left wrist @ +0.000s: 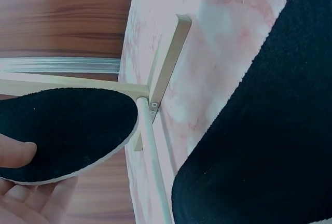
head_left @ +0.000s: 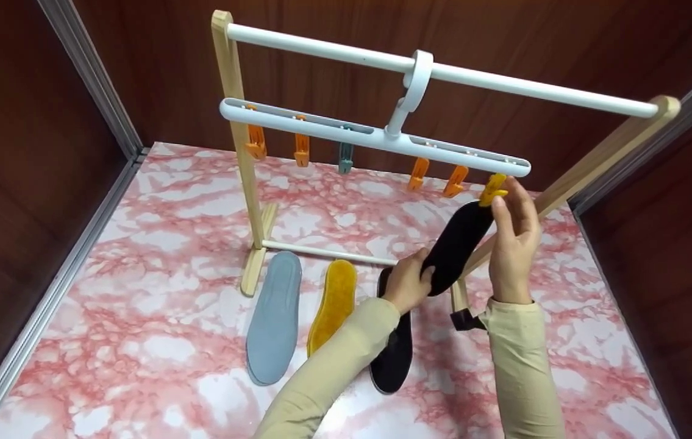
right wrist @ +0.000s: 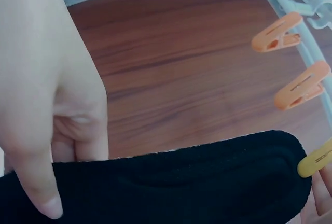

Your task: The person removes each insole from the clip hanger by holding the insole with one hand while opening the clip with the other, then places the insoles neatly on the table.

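My left hand (head_left: 408, 285) grips the lower end of a black insole (head_left: 458, 247), thumb on its face and fingers behind. The insole slants up under the right end of a white hanger bar (head_left: 321, 128). At its upper end, a yellow clip (head_left: 493, 190) overlaps the edge, also seen in the right wrist view. My right hand (head_left: 515, 244) pinches this clip between thumb and fingers. A second black insole (head_left: 393, 366) lies on the table below, partly hidden by the left hand and sleeve.
Orange clips (head_left: 302, 143) and one teal clip (head_left: 346, 152) hang from the bar, hooked on the rack's white rod (head_left: 333, 50). Grey insoles (head_left: 275, 323) and a yellow insole (head_left: 336, 292) lie at left. Wooden posts (head_left: 242, 177) hold the rack; brown walls surround the marbled table (head_left: 156, 292).
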Available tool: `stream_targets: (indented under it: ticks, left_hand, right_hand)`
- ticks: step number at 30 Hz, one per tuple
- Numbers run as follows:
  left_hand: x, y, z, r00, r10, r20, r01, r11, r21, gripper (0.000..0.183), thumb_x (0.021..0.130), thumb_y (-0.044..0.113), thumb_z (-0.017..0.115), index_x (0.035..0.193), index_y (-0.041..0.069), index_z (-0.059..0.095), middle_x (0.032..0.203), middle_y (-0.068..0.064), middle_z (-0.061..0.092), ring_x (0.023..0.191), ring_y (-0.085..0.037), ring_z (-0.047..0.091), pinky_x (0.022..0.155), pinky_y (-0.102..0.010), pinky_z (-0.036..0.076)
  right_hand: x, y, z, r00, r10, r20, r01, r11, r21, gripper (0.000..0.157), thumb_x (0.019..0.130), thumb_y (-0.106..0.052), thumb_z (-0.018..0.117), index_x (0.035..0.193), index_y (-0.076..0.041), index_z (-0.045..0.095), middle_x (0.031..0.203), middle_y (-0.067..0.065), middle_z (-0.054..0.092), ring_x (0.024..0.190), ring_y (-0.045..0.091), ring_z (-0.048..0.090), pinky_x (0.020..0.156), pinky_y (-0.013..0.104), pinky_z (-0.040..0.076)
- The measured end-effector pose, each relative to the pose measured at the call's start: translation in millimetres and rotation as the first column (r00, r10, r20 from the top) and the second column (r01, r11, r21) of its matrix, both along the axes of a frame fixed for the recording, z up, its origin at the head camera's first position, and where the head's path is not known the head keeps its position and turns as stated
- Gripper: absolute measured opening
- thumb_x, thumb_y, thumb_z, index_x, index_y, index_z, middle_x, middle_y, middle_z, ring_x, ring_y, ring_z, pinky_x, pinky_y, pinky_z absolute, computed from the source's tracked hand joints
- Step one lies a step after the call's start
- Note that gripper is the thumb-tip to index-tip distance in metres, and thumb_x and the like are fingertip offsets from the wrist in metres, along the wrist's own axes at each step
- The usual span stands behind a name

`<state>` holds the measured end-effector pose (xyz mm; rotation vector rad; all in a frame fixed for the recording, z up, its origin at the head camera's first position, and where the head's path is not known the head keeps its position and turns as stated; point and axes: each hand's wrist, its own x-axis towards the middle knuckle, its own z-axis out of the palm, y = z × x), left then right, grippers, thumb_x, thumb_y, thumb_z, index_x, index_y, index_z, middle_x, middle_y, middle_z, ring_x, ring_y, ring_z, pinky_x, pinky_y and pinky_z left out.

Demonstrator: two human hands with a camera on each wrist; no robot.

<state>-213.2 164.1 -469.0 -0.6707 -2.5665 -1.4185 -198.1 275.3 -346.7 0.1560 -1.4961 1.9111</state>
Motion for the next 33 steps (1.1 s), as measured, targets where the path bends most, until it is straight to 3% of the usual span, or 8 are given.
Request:
stream_targets:
  ticks: [10,16,27,33]
  left_hand:
    - [7.1,-2,1.0,1.000,0.001,0.001,-0.001,0.999,-0.038,0.021,0.096,0.012,0.053,0.116,0.004,0.057,0.103,-0.013,0.068,0.099,-0.027,0.066,0.082,-0.036,0.052]
    - [13.6,-5,2.6,0.999,-0.033,0.006,0.033,0.999,-0.032,0.017,0.096,0.011,0.052,0.112,0.005,0.056,0.096,-0.013,0.068,0.094,-0.028,0.067,0.073,-0.036,0.052]
    - [21.0,-11,6.1,0.997,-0.073,-0.002,0.073,0.997,-0.008,0.015,0.095,0.009,0.053,0.110,0.009,0.056,0.088,-0.010,0.067,0.082,-0.025,0.066,0.064,-0.029,0.046]
    - [26.4,-14,7.5,0.997,-0.079,-0.022,0.079,0.997,-0.009,0.018,0.093,0.007,0.054,0.110,0.005,0.057,0.092,-0.014,0.068,0.087,-0.029,0.067,0.069,-0.035,0.051]
  right_hand:
    - [-0.7,1,3.0,1.000,-0.028,-0.001,0.028,0.999,-0.022,0.021,0.094,-0.001,0.054,0.112,-0.002,0.064,0.112,0.007,0.062,0.108,0.018,0.054,0.100,0.026,0.040]
    - [-0.9,1,3.9,0.998,-0.054,0.018,0.053,0.997,0.055,0.022,0.096,-0.006,0.054,0.115,-0.001,0.062,0.111,0.008,0.062,0.106,0.019,0.055,0.098,0.025,0.041]
    - [-1.1,-2,10.1,1.000,0.001,-0.018,0.000,1.000,0.023,0.016,0.097,-0.005,0.051,0.110,0.000,0.059,0.103,0.009,0.061,0.098,0.020,0.055,0.094,0.027,0.042]
    - [-2.1,-3,12.6,1.000,0.011,-0.025,-0.010,0.998,0.056,0.012,0.097,-0.006,0.051,0.106,-0.001,0.058,0.096,0.008,0.058,0.090,0.018,0.053,0.082,0.025,0.044]
